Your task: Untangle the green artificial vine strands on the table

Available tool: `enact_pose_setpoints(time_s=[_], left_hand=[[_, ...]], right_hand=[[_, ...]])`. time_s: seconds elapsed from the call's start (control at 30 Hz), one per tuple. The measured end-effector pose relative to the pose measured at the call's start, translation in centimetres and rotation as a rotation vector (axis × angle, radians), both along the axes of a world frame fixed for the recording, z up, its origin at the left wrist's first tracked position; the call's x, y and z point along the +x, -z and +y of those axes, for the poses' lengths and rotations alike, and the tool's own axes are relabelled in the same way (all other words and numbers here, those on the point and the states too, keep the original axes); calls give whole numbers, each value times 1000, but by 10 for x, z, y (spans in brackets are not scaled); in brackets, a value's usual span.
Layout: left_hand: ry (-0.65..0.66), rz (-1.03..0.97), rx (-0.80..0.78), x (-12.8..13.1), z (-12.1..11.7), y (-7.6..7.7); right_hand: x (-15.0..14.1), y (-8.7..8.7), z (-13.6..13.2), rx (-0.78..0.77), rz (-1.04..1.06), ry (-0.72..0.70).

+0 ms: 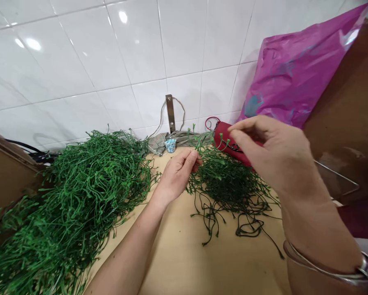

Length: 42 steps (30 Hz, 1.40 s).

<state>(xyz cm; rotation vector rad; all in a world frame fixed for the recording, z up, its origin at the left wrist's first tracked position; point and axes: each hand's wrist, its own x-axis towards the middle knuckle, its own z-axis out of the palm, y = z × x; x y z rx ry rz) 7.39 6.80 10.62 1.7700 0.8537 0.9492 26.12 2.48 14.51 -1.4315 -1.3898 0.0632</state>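
Note:
My left hand (181, 170) is closed in a pinch over the table. Light green plastic stems (199, 140) with small forked tips rise just beyond its fingers and seem to be held there. My right hand (278, 153) is raised higher on the right, thumb and forefinger pressed together; a green tip shows just below them, but I cannot make out what they hold. Under and between the hands lies a small heap of dark green stems (229, 176), some strands straggling toward me. A far larger heap of brighter green stems (94, 184) spreads along the left.
A white tiled wall (184, 49) closes off the back. Against it are a metal bracket (170, 112) with a cord, a grey cloth (156, 143) and a small blue-and-white object (170, 145). A red pouch (223, 133) and a pink plastic bag (288, 78) stand right, beside brown cardboard (349, 106).

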Motion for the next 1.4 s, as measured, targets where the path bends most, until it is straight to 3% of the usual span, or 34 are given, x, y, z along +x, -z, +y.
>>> enact_pose_setpoints(time_s=[0.13, 0.37, 0.53, 0.77, 0.97, 1.1, 1.23, 1.4], left_hand=[[45, 51, 36, -1, 0, 2], [63, 84, 35, 0, 3, 9], [9, 164, 105, 1, 3, 8], [-165, 232, 197, 1, 2, 6], [-35, 100, 117, -3, 6, 6], [-20, 105, 93, -6, 10, 6], [-9, 110, 83, -7, 10, 5], [2, 94, 55, -7, 10, 4]], right_hand=[[-11, 11, 11, -117, 24, -274], [-8, 28, 23, -229, 298, -492], [-9, 30, 26, -250, 329, -526], [-8, 34, 28, -240, 351, -587], [-2, 31, 26, -263, 207, -590], [0, 26, 22, -363, 82, -633], [0, 24, 21, -316, -93, -558], [-1, 31, 24, -275, -21, -589]])
